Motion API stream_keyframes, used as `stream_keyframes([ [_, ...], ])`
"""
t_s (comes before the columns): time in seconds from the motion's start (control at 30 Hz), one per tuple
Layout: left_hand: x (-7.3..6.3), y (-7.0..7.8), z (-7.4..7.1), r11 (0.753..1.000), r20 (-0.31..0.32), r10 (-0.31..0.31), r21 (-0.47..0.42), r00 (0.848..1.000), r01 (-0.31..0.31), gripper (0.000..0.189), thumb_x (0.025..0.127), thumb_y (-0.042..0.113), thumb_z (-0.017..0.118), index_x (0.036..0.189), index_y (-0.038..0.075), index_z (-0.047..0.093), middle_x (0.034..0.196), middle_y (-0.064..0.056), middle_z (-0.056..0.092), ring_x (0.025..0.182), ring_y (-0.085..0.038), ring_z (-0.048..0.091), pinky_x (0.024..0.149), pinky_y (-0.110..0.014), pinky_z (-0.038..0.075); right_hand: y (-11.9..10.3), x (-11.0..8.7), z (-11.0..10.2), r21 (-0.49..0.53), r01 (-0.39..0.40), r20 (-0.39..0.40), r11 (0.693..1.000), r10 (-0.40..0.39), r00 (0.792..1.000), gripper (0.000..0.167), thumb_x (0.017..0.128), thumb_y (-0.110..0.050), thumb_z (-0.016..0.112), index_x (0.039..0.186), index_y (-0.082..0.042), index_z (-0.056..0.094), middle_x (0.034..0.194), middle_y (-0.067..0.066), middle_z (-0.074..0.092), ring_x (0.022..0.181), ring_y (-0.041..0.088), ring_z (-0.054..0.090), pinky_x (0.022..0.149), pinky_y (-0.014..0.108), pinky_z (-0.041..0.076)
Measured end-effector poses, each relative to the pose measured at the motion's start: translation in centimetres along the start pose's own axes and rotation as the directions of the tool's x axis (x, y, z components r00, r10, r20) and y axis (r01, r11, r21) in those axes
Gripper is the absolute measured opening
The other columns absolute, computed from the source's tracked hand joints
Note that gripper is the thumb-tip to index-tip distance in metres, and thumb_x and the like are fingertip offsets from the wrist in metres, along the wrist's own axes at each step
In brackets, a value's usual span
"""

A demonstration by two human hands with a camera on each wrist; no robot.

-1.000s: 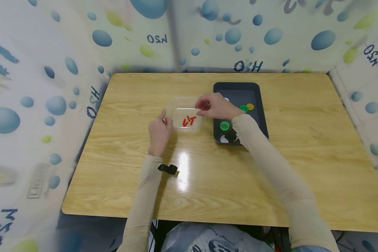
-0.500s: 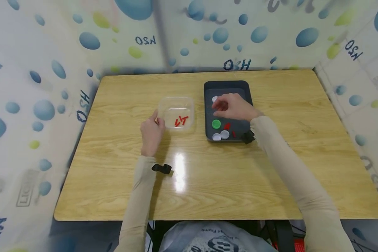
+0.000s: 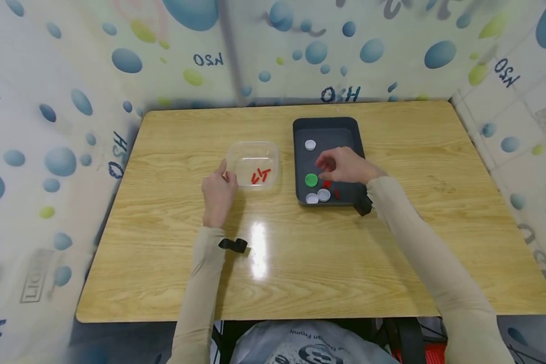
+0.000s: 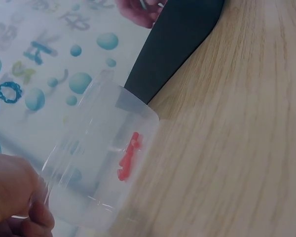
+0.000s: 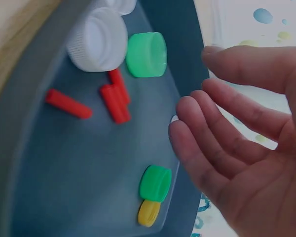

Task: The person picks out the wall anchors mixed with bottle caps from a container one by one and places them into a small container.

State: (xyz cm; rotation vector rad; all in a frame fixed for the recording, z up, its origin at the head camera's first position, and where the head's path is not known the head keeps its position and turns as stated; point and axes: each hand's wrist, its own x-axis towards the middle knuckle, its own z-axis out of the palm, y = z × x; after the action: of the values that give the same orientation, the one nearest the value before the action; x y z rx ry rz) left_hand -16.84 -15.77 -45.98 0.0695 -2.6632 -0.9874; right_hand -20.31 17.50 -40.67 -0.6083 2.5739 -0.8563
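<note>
In the head view my left hand point(image 3: 218, 199) grips the left rim of a clear plastic container point(image 3: 242, 164). Several short red tubes point(image 3: 260, 176) lie inside it. To the right, over a dark grey tray point(image 3: 336, 130), hovers my right hand point(image 3: 347, 167), fingers loosely bent and apart, nothing between them. The right wrist view shows red tubes point(image 5: 69, 103) on the tray floor, below the fingertips point(image 5: 187, 111). Also in the tray are a white bottle cap point(image 5: 99, 40), a green cap point(image 5: 147, 55), another green cap point(image 5: 156, 183) and a yellow cap point(image 5: 149, 213).
The wooden table point(image 3: 164, 273) carries the container and tray side by side. Patterned sheeting point(image 3: 273, 60) hangs around its back and sides. A black wrist strap point(image 3: 233, 245) sits on the left sleeve.
My right hand has moved from above the container rightward to the tray, then lower and nearer. The left hand keeps its hold on the container. The head view has shifted slightly.
</note>
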Motion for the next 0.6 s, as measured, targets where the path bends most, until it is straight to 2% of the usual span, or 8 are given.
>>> stream_keyframes([
  [0.2,-0.1,0.1,0.1,1.000,-0.006,0.003,0.001,1.000,-0.003,0.044,0.093,0.004,0.050,0.135,-0.006,0.060,0.059,-0.015,0.058,0.042,-0.007,0.033,0.039,-0.023,0.028,1.3,-0.9,0.5,-0.026,-0.015,-0.007,1.000,0.015,1.000,0.028,0.089,-0.010,0.073,0.114,0.002,0.068,0.105,0.016,0.070,0.093,0.026,0.067,0.088,0.045,0.054],
  [0.4,-0.1,0.0,0.0,1.000,-0.003,-0.016,0.013,1.000,0.016,0.045,0.093,0.006,0.050,0.136,-0.007,0.059,0.052,-0.006,0.048,0.040,-0.002,0.028,0.039,-0.024,0.027,1.9,-1.0,1.1,-0.046,-0.067,0.005,0.997,0.067,0.998,0.029,0.089,-0.009,0.071,0.115,0.005,0.066,0.108,0.020,0.069,0.098,0.030,0.067,0.091,0.046,0.054],
  [0.6,-0.1,0.3,0.0,1.000,0.010,-0.015,0.011,1.000,0.015,0.045,0.094,0.006,0.049,0.137,-0.007,0.058,0.052,-0.005,0.046,0.041,-0.007,0.031,0.039,-0.024,0.027,2.1,-0.5,1.6,-0.081,-0.109,0.011,0.991,0.111,0.994,0.036,0.089,-0.011,0.073,0.117,0.008,0.064,0.110,0.023,0.067,0.103,0.033,0.064,0.094,0.047,0.052],
])
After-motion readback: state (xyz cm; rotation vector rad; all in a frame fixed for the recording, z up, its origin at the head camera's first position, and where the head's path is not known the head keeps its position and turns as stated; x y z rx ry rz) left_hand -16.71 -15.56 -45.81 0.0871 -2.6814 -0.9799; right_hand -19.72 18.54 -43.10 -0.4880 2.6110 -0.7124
